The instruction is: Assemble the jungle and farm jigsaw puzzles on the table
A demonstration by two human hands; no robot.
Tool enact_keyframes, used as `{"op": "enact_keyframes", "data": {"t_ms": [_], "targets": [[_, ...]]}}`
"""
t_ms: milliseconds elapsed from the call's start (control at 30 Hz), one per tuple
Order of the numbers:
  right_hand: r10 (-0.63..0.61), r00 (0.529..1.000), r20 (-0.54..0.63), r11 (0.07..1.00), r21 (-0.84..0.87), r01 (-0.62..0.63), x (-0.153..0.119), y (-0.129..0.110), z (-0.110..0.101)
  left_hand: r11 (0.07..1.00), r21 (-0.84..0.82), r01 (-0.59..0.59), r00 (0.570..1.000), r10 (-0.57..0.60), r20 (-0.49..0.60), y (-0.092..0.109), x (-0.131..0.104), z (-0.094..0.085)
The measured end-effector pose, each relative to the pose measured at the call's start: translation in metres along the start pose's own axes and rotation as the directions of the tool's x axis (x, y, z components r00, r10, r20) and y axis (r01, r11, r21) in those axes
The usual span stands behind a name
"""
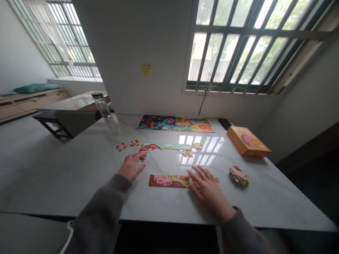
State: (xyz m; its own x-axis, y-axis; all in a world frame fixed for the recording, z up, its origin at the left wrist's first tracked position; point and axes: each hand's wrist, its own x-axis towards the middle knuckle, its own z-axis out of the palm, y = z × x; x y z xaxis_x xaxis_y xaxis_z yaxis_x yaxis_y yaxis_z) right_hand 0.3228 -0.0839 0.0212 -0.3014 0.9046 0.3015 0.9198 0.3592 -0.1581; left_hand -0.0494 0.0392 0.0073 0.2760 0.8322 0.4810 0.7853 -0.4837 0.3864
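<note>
My left hand (130,167) rests with fingers apart at the lower left end of a partly joined jigsaw strip (172,145) that shows a red barn and sky. Its fingertips touch a puzzle piece (143,156) below the barn. Spread flat, my right hand (206,183) covers the right part of a joined bottom strip (164,180) with a pink pig on brown ground. Two loose red-brown pieces (121,146) lie left of the barn strip. A pale loose piece (197,145) sits by its right end. Right of my right hand is a stack of puzzle pieces (239,175).
An orange box (248,141) stands at the right, with a black phone-like object (225,124) behind it. Two colourful picture sheets (175,124) lie along the wall. A clear bottle (102,106) stands at the far left edge of the white table (79,176).
</note>
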Motion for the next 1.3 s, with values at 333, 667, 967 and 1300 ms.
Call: {"op": "enact_keyframes", "data": {"t_ms": [333, 667, 967, 1300], "targets": [[0.137, 0.984, 0.112, 0.989, -0.076, -0.129, -0.017, 0.033, 0.006, 0.979, 0.071, 0.189, 0.978, -0.194, 0.071, -0.007, 0.038, 0.032], [0.140, 0.985, 0.101, 0.988, -0.079, -0.132, -0.009, 0.003, 0.016, 0.939, -0.218, -0.266, 0.916, 0.316, 0.246, 0.068, -0.018, 0.046], [0.127, 0.982, 0.137, 0.991, 0.023, -0.132, 0.005, 0.029, 0.011, 0.978, -0.135, -0.160, 0.979, 0.175, 0.105, 0.061, 0.017, 0.021], [0.261, 0.958, 0.121, 0.959, -0.145, -0.243, 0.105, 0.085, 0.010, 0.957, 0.129, 0.258, 0.964, -0.265, 0.038, -0.005, 0.100, 0.034]]}}
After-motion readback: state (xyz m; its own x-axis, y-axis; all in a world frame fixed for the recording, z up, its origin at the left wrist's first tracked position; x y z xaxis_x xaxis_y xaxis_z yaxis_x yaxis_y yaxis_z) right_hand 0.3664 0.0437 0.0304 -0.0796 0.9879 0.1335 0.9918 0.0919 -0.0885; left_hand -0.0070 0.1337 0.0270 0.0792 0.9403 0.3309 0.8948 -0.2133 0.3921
